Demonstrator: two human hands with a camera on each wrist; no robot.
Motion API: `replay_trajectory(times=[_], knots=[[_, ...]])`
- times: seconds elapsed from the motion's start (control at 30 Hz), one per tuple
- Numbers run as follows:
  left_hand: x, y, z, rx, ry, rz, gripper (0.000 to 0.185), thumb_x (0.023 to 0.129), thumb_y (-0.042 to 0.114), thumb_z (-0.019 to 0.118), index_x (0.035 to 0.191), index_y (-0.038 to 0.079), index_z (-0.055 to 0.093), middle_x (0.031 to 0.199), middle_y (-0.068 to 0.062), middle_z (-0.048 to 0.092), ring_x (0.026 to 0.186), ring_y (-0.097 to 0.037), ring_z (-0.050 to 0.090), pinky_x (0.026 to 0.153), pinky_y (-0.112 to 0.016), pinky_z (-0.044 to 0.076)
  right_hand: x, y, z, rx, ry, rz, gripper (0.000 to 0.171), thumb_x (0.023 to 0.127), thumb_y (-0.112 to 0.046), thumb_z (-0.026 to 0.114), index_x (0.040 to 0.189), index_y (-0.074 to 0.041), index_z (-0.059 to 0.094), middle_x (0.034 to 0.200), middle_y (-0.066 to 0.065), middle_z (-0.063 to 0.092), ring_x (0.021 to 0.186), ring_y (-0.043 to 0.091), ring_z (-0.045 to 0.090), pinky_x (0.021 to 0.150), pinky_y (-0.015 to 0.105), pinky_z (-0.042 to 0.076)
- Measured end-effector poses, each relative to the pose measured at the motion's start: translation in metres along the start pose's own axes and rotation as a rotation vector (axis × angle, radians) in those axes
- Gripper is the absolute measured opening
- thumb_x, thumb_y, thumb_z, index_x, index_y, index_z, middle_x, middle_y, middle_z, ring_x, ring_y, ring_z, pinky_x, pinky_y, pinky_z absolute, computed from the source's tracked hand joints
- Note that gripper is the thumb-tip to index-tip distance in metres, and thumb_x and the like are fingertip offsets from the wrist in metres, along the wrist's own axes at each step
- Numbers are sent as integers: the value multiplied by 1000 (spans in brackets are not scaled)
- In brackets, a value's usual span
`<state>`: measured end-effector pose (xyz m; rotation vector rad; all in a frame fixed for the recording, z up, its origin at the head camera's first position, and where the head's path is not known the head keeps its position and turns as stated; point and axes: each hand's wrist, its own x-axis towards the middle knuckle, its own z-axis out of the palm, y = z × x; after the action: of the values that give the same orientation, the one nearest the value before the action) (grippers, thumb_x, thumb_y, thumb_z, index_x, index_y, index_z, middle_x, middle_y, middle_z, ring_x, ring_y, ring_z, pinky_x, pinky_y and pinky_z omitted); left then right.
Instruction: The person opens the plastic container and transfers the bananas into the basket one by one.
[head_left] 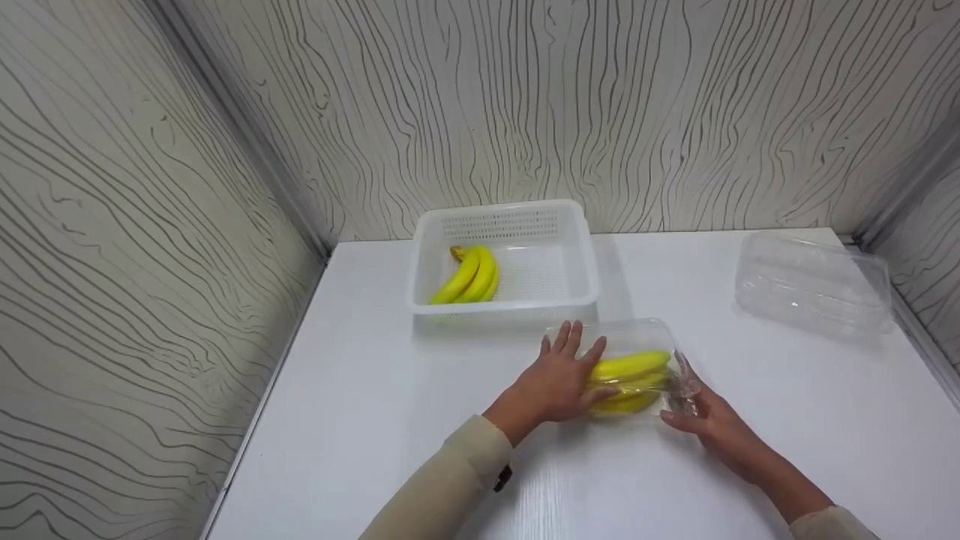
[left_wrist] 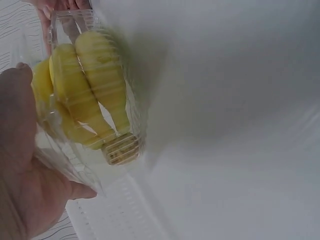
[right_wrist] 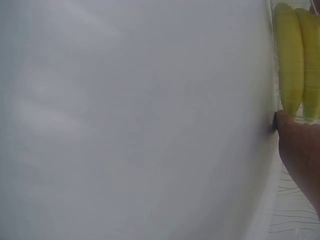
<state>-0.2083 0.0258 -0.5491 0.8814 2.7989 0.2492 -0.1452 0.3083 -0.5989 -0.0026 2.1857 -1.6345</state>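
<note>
White perforated plastic basket [head_left: 577, 285] holding yellow bananas [head_left: 469, 276] is sitting just behind the clear plastic clamshell box [head_left: 645, 330] of bananas; another clear box [head_left: 814, 285] is lying far right. Left hand [head_left: 559, 379] is pressing flat, fingers straight, on the box's lid; right hand [head_left: 705, 416] is pinching its right end.

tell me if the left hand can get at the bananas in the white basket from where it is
Probably yes. The left hand rests on the clear box right in front of the white basket; the basket is open-topped, and nothing lies between the hand and the bananas.
</note>
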Motion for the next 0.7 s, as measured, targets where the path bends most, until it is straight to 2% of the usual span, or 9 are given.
replay_trajectory(times=[0.27, 0.5, 0.7], knots=[[2, -2, -7, 30, -16, 12, 81, 104, 77, 32, 171, 34, 23, 181, -13, 18, 169, -32, 20, 134, -53, 30, -1, 1, 1, 50, -14, 50, 105, 102, -26, 70, 172, -12, -8, 180, 19, -11, 166, 49, -10, 133, 67, 4], [2, -9, -17, -116, -46, -30, 77, 104, 78, 30, 170, 39, 25, 181, -7, 19, 169, -27, 19, 134, -49, 28, -3, 0, -1, -17, 5, 47, 109, 102, -29, 71, 172, -21, -12, 179, 20, -11, 166, 49, -10, 132, 68, 1], [2, -12, -18, -127, -57, -23, 80, 102, 81, 30, 170, 40, 23, 182, -6, 17, 170, -26, 18, 135, -49, 27, -2, 0, -1, -11, -5, 58, 110, 102, -30, 70, 171, -12, -14, 178, 21, -15, 165, 50, -11, 132, 68, 1]])
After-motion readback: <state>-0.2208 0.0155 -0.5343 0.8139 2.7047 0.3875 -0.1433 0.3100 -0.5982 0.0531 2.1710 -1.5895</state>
